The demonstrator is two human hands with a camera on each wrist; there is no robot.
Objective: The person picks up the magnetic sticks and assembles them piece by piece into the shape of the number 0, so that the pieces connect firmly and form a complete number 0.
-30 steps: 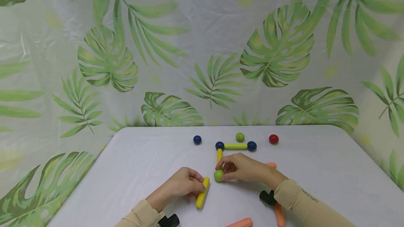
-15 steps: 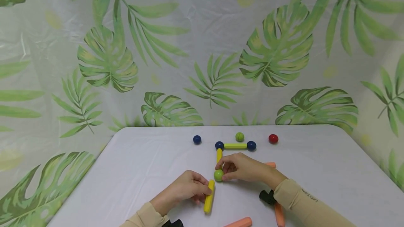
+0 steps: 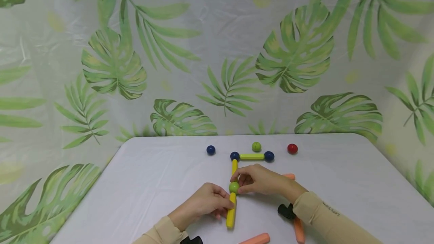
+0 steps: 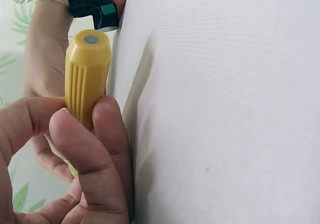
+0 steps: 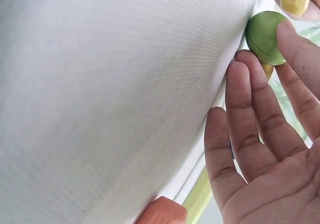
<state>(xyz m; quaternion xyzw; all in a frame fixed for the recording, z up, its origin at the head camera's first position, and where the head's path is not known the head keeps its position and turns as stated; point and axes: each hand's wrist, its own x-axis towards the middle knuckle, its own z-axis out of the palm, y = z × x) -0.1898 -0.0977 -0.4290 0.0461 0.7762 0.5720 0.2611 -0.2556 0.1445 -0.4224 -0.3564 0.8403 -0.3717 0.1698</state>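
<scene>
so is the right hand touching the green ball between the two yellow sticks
Touching. The right wrist view shows the right hand with its thumb against the green ball.

white table [image 3: 159, 176]; on it, coloured balls [image 3: 211, 150]; yellow, lime and orange sticks [image 3: 252, 156]

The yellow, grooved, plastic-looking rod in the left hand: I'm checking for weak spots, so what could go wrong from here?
The right hand might slip on the glossy green ball if the left hand pushes the grooved yellow rod towards it. A hard push could also disturb the second yellow rod, running between that ball and a glossy dark blue ball.
</scene>
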